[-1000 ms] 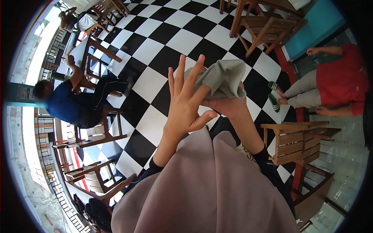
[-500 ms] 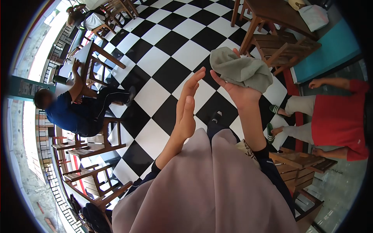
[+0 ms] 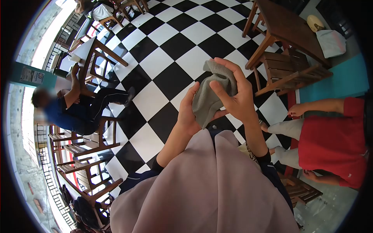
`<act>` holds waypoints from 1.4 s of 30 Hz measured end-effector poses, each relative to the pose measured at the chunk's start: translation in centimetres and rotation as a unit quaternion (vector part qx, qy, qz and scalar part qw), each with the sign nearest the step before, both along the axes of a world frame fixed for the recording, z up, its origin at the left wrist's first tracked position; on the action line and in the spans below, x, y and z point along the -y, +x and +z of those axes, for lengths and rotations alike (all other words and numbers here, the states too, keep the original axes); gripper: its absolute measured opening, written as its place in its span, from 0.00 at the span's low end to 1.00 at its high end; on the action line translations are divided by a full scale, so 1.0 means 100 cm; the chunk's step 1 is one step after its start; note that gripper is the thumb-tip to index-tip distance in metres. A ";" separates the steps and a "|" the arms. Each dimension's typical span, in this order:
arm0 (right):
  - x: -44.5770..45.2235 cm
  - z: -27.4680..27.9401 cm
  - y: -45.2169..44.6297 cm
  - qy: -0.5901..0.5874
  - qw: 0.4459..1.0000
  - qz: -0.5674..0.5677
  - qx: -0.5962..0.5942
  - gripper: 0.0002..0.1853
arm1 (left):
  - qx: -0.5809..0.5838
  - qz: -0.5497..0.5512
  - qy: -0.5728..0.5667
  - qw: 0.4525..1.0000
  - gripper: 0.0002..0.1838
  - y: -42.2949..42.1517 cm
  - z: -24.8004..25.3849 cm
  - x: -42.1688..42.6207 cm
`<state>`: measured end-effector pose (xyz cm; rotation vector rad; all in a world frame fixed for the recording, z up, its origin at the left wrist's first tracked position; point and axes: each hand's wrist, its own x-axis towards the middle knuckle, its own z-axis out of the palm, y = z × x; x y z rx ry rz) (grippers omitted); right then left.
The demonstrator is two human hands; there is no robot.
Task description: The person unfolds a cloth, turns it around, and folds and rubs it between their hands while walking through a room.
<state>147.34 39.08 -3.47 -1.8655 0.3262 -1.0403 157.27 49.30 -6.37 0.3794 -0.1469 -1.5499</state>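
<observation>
Basically, I've got the cloth [image 3: 204, 101] bunched between my hands above the floor [image 3: 178, 46], probably because it's limp and needs support from both sides. My right fingers [image 3: 236, 72] are closed on it, thumb across its face, index along the far edge; my left fingers [image 3: 189, 95] hold its left side, partly hidden, grip force unclear.

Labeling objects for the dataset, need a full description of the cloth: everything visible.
The cloth is plain gray-green, with a fine textured weave, and looks soft and thin. It is crumpled into loose folds, one flap raised at the far end, the near end tapering to a point. It is held above the checkered floor. The left hand cups one side; the right hand grips the other, thumb over the folds.
</observation>
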 end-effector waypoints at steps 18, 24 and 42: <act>0.095 -0.015 0.143 0.085 0.996 0.015 -0.035 0.28 | 0.211 0.270 -0.018 0.939 0.27 0.151 0.012 0.084; 0.131 0.004 0.234 0.151 0.982 0.032 0.111 0.30 | 0.219 0.273 -0.063 0.935 0.28 0.251 0.023 0.114; 0.259 -0.016 0.427 0.328 0.927 -0.046 0.178 0.20 | 0.187 0.115 0.164 0.962 0.32 0.408 -0.024 0.228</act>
